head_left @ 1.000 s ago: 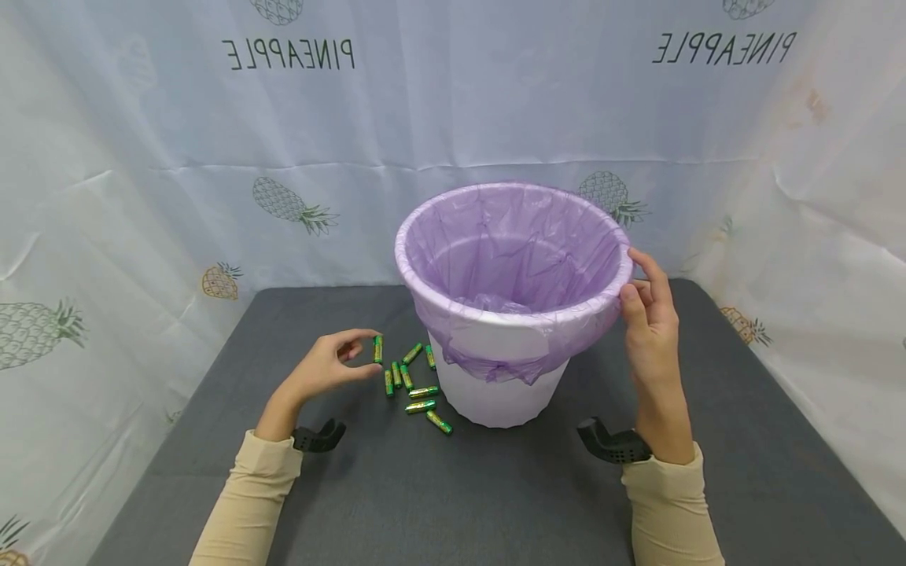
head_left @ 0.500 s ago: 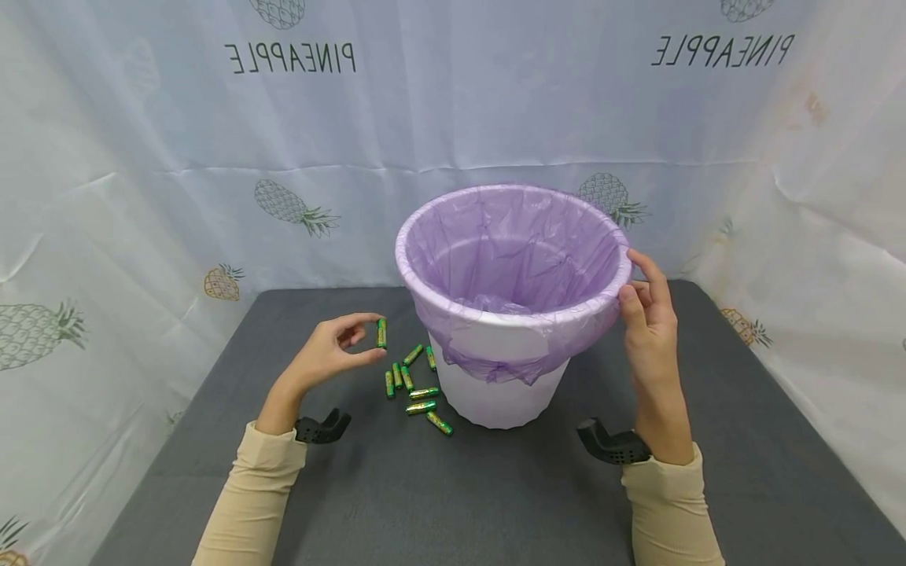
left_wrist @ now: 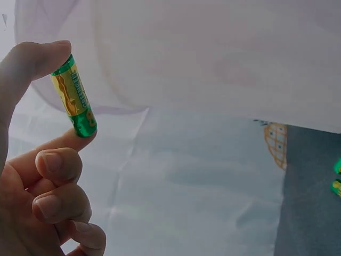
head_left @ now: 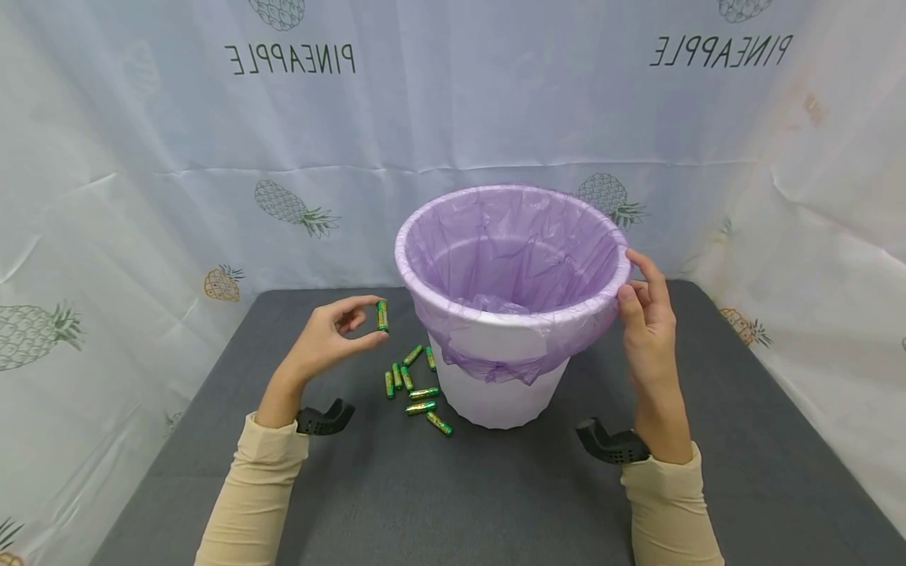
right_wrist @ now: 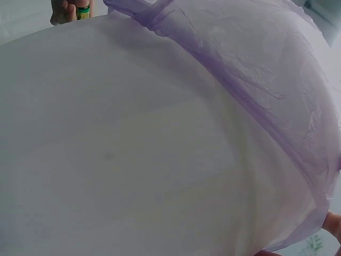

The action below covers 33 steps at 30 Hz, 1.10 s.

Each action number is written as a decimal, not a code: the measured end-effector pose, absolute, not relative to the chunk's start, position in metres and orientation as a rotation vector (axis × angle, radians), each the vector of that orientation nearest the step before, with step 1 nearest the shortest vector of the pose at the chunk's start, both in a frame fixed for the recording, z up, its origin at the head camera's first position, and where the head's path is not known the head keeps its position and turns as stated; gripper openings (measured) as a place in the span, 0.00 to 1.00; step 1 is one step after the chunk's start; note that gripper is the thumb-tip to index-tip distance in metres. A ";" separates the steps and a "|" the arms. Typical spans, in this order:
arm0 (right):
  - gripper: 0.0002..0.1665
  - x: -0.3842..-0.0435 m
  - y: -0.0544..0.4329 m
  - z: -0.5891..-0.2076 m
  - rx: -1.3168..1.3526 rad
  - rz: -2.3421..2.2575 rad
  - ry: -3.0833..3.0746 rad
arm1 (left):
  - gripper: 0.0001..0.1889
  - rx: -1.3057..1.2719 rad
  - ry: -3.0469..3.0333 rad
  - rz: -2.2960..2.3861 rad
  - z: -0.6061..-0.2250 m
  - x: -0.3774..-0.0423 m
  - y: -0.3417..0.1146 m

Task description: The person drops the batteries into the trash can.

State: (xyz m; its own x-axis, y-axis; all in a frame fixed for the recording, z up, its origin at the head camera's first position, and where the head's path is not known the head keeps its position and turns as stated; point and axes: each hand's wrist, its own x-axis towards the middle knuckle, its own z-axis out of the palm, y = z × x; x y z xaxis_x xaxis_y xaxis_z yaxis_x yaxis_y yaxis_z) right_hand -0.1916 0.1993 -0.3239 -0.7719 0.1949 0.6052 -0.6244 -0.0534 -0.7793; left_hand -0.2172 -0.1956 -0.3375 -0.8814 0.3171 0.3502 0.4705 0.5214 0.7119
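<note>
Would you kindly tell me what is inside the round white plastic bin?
A thin purple plastic bag lines the bin, crumpled low down; its folds and near side hide the bottom from view.

The head camera looks forward and down across the worktop (head_left: 488, 495); close up, the left wrist camera faces the held battery (left_wrist: 73, 96), the right one the bin (right_wrist: 133, 160). All three views share both.

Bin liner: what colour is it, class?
The bin liner is see-through purple, shown best in the head view.
</note>
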 end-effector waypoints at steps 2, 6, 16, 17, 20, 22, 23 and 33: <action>0.24 -0.192 0.199 -0.324 0.494 1.889 -1.654 | 0.22 -0.672 -2.567 -1.287 -0.334 -0.217 -0.194; 0.24 -0.191 0.199 -0.323 0.519 1.917 -1.644 | 0.22 -0.672 -2.533 -1.280 -0.326 -0.218 -0.190; 0.24 -0.190 0.200 -0.324 0.545 1.937 -1.647 | 0.20 -0.652 -2.476 -1.275 -0.312 -0.219 -0.185; 0.24 -0.190 0.200 -0.323 0.544 1.941 -1.646 | 0.20 -0.652 -2.467 -1.278 -0.310 -0.220 -0.184; 0.24 -0.190 0.200 -0.322 0.535 1.948 -1.646 | 0.20 -0.659 -2.433 -1.287 -0.305 -0.220 -0.183; 0.24 -0.190 0.200 -0.322 0.528 1.951 -1.648 | 0.21 -0.663 -2.409 -1.288 -0.302 -0.221 -0.183; 0.25 -0.190 0.200 -0.322 0.524 1.953 -1.648 | 0.21 -0.669 -2.399 -1.286 -0.300 -0.220 -0.182; 0.25 -0.187 0.200 -0.321 0.483 1.951 -1.671 | 0.20 -0.687 -2.331 -1.304 -0.286 -0.219 -0.182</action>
State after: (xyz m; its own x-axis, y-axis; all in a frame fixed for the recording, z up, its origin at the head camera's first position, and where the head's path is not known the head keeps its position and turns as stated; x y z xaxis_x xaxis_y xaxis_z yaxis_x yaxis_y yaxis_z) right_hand -0.1875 0.2001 -0.3208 -0.8003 0.1559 0.5790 -0.5961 -0.1016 -0.7965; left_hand -0.2189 -0.1824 -0.2860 -0.8079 0.2286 0.5432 0.5825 0.4498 0.6770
